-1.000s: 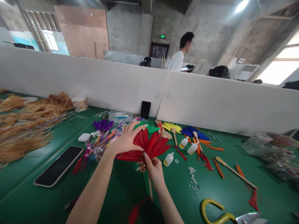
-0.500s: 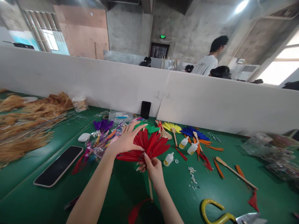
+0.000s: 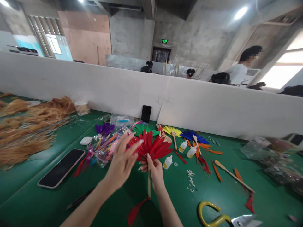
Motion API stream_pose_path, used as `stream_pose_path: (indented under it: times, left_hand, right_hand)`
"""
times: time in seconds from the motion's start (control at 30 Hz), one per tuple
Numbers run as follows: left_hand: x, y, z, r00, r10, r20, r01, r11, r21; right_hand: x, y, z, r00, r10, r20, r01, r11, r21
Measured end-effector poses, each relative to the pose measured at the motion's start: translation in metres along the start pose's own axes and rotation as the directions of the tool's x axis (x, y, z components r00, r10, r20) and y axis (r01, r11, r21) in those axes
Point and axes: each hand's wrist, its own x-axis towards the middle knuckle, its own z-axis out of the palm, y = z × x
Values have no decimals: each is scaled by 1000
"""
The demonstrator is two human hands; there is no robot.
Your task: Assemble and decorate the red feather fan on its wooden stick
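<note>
A red feather fan (image 3: 158, 148) with a slim pale wooden handle (image 3: 149, 186) and a red tassel (image 3: 135, 212) stands at the centre of the frame. The right hand (image 3: 155, 168) is closed on it where the feathers meet the handle, thumb in front. The left hand (image 3: 123, 160) is open, fingers spread, before the feathers' left side; whether it touches them I cannot tell.

Just right of the fan stand three small translucent squeeze bottles with yellow labels (image 3: 167, 162); their fill level is unclear. Beyond them lie a yellow feather fan (image 3: 172, 130) and a blue feather fan (image 3: 195, 137). Left of centre, crinkled shiny plastic packets (image 3: 104, 151) hold multicoloured pieces, near a purple feather cluster (image 3: 104, 128). Behind, a flat clear plastic bag (image 3: 121, 120) shows a thin blue strip. Left of that, a clear tub (image 3: 82, 107) contains beige bits.

At far left spreads coarse tan fibre (image 3: 35, 126). At right, rumpled clear bags (image 3: 276, 157) hold small mixed items, too blurred to name. Small pale beads (image 3: 190, 178) lie loose right of centre, above yellow-handled metal scissors (image 3: 223, 218) at lower right. All rest on a smooth green tabletop (image 3: 180, 197).
</note>
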Motion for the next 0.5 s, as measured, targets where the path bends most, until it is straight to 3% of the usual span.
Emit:
stream_pose_path:
  times: [0.07,0.17,0.27,0.33,0.5]
  left_hand:
    - [-32,12,13,996,3,86,-6,999,37]
    - [-64,17,34,986,-140,93,135,989,62]
    - [-74,20,45,958,-287,-6,287,957,26]
    - [-76,23,47,934,-358,3,358,933,-30]
    - [-75,24,46,867,-407,287,471,857,-208]
  right_hand:
    - [0,-2,0,1000,2,-8,-2,1000,1]
    - [-2,-3,1,1000,-2,11,2,1000,-6]
    - [-3,-3,1,999,-22,47,23,1000,-9]
    - [-2,-1,0,998,-33,46,33,999,-4]
    - [2,1,-3,999,-34,28,34,999,12]
